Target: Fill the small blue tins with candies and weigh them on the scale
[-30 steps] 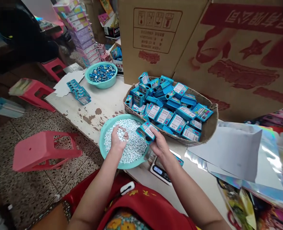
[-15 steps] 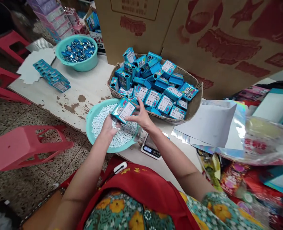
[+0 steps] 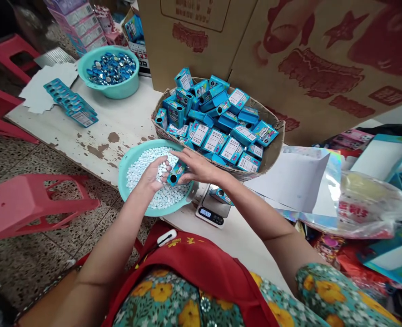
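My left hand is cupped round a heap of small white pellets, fingers curled, above a turquoise basin. More of the same pellets fill that basin. In my right hand is a small blue printed box, gripped from above and tilted. A dark round hole shows in its near end, close beside the pellets in my left hand. Right of the basin stands a small digital scale, with another blue box on its plate, partly hidden by my right forearm.
A cut-down cardboard tray piled with blue boxes stands behind the basin, before a large carton. Far left are a second basin of blue lids and a row of blue packs. Paper sheets lie right. A red stool is left.
My left hand has come off the box and now cups pellets. The box has been turned so its holed end faces me, with my right hand over it. The view has shifted slightly.
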A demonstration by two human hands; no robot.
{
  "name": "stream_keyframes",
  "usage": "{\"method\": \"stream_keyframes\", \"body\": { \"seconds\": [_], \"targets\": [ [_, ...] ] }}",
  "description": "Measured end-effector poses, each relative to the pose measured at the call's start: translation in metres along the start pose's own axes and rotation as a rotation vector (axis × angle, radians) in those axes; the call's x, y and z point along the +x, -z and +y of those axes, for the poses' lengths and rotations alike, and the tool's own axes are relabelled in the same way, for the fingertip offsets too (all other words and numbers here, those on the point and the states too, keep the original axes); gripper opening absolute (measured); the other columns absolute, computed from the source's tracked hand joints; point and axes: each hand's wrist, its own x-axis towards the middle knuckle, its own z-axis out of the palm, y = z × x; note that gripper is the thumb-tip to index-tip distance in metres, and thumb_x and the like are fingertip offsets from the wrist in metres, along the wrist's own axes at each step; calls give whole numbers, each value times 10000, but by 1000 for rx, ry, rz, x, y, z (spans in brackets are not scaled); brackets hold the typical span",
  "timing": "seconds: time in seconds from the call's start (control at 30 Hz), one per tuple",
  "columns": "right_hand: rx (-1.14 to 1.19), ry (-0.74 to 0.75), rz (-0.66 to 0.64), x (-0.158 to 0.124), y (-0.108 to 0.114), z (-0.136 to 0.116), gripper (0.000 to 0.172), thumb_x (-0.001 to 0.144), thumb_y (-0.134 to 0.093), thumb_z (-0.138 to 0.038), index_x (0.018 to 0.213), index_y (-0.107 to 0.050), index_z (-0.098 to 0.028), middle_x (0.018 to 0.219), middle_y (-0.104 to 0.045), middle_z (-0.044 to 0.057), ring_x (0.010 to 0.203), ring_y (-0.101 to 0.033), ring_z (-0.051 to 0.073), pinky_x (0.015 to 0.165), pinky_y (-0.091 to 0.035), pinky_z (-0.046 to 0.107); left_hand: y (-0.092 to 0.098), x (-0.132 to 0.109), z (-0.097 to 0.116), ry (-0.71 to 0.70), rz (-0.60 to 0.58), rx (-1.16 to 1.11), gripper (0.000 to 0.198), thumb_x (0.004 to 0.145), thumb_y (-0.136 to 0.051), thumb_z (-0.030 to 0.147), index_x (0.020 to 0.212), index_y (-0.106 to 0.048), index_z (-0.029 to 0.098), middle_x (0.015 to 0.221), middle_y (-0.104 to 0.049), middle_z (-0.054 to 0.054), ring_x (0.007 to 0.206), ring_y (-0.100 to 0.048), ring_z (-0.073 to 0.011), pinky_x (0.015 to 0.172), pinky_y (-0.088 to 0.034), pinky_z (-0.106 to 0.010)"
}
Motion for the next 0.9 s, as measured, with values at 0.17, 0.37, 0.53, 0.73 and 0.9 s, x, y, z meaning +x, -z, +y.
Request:
{"method": "stream_keyframes", "body": {
  "seconds": [0.17, 0.37, 0.53, 0.73, 0.9],
  "targets": [
    [139, -220, 340, -25, -31, -7, 461, 732, -729, -476, 1097, -617, -217, 988, -514, 54, 952, -537, 224, 862, -459, 361, -10, -17, 19, -169, -76, -125, 205, 783, -555, 285, 654, -438, 177, 506, -423, 41, 329, -346, -50, 302, -180, -154],
    [241, -334, 495, -22, -55, -31, 363, 714, -763, -377, 1025, -632, -243, 972, -612, 39, 942, -583, 228, 844, -454, 349, -30, -29, 12, -545, -23, -130, 279, 755, -586, 334, 580, -435, 178, 471, -422, 39, 419, -465, -90, 439, -386, -213],
    [113, -334, 426, -7, -59, -40, 378, 690, -789, -292, 1021, -619, -228, 971, -622, 54, 947, -571, 245, 824, -450, 362, -28, -27, 0, -672, 50, -36, 239, 738, -620, 337, 630, -493, 165, 542, -496, 22, 512, -550, -118, 537, -440, -235],
    [-23, -294, 271, 1, -65, -43, 382, 682, -793, -245, 1014, -605, -217, 1004, -617, 67, 957, -558, 254, 814, -447, 370, -21, -29, -5, -800, 125, 104, 270, 761, -624, 334, 604, -492, 158, 542, -501, 20, 505, -540, -113, 500, -402, -221],
    [-6, -375, 308, 6, -70, -47, 559, 697, -772, -275, 1184, -506, -207, 1021, -635, 73, 958, -582, 264, 804, -460, 377, -18, -30, -7, -827, 132, 95, 267, 778, -607, 345, 623, -488, 163, 556, -493, 31, 490, -522, -100, 508, -408, -226]
  ]
}}
